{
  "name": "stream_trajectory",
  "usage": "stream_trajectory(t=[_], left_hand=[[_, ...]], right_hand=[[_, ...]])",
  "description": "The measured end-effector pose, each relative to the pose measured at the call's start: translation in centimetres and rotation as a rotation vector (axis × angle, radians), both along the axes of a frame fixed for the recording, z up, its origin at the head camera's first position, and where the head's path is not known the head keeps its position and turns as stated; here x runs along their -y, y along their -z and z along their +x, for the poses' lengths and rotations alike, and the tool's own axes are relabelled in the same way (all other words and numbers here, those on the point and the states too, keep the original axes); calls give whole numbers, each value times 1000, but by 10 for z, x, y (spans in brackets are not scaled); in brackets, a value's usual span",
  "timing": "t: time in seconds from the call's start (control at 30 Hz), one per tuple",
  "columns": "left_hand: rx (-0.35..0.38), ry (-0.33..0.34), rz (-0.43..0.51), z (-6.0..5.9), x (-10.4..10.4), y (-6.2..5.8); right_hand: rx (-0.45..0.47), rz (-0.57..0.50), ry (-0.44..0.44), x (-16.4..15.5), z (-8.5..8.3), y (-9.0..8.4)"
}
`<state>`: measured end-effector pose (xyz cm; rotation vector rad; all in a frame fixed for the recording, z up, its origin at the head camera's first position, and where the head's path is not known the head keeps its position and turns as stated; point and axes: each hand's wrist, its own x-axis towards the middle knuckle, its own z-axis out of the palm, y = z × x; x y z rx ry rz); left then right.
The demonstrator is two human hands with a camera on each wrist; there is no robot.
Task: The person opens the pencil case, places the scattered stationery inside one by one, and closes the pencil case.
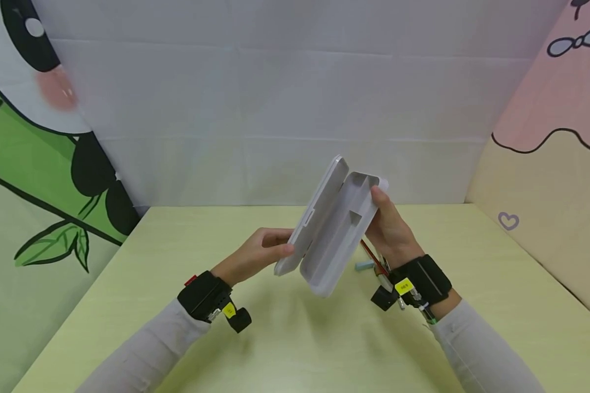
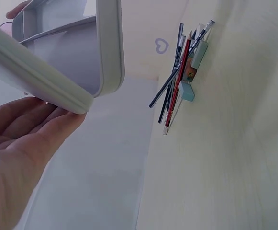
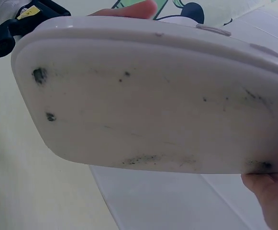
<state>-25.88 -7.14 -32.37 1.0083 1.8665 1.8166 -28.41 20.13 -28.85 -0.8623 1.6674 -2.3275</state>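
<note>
Above pale table [image 1: 285, 349]: one white hinged case [image 1: 331, 234], open, tilted; left hand [image 1: 255, 254] pinches lid [image 1: 311, 221], right hand [image 1: 394, 232] grips opposite side; pencils [image 2: 178, 81] lie on table.

The left hand [image 2: 19, 155] holds an open white case [image 2: 111, 52] by its lid [image 2: 38, 72]. Beyond, on the desk [image 2: 215, 158], pencils [image 2: 180, 84], one of them red, lie crossed, a blue block [image 2: 186, 91] just beside them. The wall [image 2: 129, 62] bears a heart [image 2: 161, 46].

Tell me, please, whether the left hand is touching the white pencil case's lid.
Touching: the left wrist view shows the left hand gripping the lid near one corner.
</note>
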Motion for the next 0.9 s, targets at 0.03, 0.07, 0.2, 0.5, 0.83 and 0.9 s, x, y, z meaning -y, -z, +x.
stream_trajectory(t=[0.03, 0.07, 0.2, 0.5, 0.83, 0.9], left_hand=[[5, 3, 5, 0, 0, 0], [12, 8, 11, 0, 1, 0], [48, 22, 25, 0, 3, 1], [89, 48, 67, 1, 9, 3], [138, 79, 111, 4, 15, 3], [131, 94, 121, 3, 17, 3]], right_hand=[[-3, 4, -5, -1, 1, 0], [-5, 7, -9, -1, 1, 0], [-1, 7, -4, -2, 4, 0], [-27, -11, -25, -1, 4, 1], [-12, -58, -53, -4, 0, 11], [-4, -75, -51, -5, 0, 12]])
